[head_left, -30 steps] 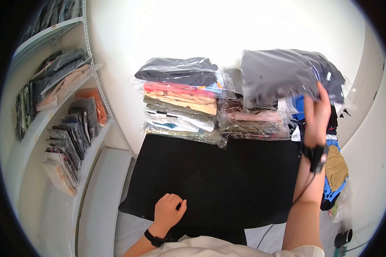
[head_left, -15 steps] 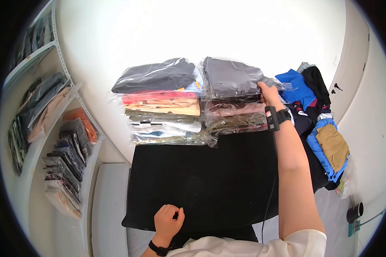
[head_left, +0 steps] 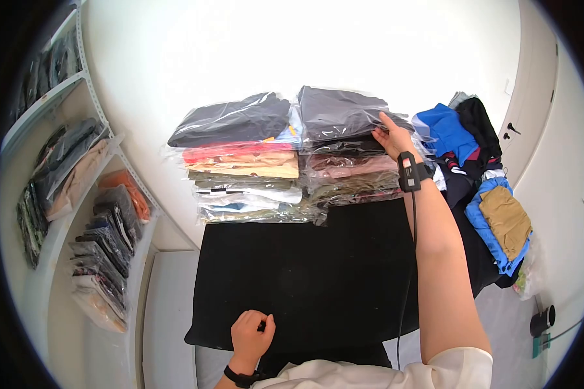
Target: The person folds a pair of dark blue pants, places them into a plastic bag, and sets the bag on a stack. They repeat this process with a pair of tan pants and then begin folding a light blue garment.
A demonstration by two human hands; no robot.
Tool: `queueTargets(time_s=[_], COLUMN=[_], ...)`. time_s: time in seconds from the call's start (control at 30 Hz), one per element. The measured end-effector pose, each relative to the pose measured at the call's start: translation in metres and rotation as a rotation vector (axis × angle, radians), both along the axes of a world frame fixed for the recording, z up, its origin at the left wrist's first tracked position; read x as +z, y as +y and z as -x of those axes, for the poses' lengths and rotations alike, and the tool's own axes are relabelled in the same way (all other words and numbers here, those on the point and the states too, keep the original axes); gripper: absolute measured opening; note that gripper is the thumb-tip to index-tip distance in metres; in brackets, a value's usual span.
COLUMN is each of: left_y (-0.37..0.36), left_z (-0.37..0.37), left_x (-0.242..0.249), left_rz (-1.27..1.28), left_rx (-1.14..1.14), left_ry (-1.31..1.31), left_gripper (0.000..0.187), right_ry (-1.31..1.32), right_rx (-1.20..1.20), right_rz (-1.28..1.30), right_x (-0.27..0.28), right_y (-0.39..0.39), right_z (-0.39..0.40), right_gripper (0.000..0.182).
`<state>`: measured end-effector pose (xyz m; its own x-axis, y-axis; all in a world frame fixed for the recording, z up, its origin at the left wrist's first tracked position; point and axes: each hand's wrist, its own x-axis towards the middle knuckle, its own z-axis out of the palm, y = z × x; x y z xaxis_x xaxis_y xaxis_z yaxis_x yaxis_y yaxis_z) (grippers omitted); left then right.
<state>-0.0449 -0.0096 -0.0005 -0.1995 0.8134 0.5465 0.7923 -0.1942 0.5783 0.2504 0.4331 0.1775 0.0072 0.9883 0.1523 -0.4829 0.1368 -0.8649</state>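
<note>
The grey bagged garment [head_left: 340,111], which was being held aloft by the right hand [head_left: 399,140] one second earlier, is now being supported on top of a stack of bagged clothes [head_left: 353,167], just left of the right fingers [head_left: 388,123]. The grip seen half a second earlier is being loosened: these fingers are being held apart at the garment's right edge, with nothing seen to be pinched between them; whether the plastic is being brushed cannot be told. The garment's weight is accordingly being judged as borne by the stack rather than by the hand. Farther left of the right fingers, a second stack [head_left: 246,165] is being topped by a dark bagged garment [head_left: 237,120]; just to their right, a blue garment [head_left: 449,133] is being shown among black ones. Well below them, the left hand [head_left: 250,332] is being kept loosely curled at the near edge of the counter [head_left: 305,275], no object being seen in its grasp.
</note>
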Motion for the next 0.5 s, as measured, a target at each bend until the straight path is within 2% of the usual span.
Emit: queueTargets(time_s=[0.13, 0.23, 0.33, 0.37, 0.4, 0.47, 0.5], left_y=[0.000, 0.001, 0.000, 0.000, 0.000, 0.000, 0.000], left_z=[0.000, 0.000, 0.001, 0.000, -0.001, -0.001, -0.001], left_x=[0.001, 0.003, 0.004, 0.003, 0.003, 0.002, 0.001], left_rz=[0.021, 0.030, 0.038, 0.031, 0.023, 0.015, 0.012], left_rx=[-0.005, -0.002, -0.010, -0.012, -0.011, -0.007, -0.015], left_ry=[0.000, 0.002, 0.005, 0.011, 0.019, 0.031, 0.045], left_gripper=[0.018, 0.018, 0.018, 0.018, 0.018, 0.017, 0.017], right_ry=[0.034, -0.208, -0.352, -0.503, -0.504, -0.848, -0.953], right_rx=[-0.143, -0.197, -0.213, -0.197, -0.189, -0.355, -0.415], right_rz=[-0.104, -0.007, 0.065, 0.033, 0.026, -0.410, -0.549], right_x=[-0.014, -0.018, -0.022, -0.020, -0.020, -0.024, -0.011], right_y=[-0.021, -0.041, -0.054, -0.056, -0.058, -0.070, -0.095], right_z=[-0.005, -0.010, -0.004, 0.001, 0.011, 0.048, 0.069], right_gripper=[0.042, 0.052, 0.049, 0.047, 0.047, 0.042, 0.035])
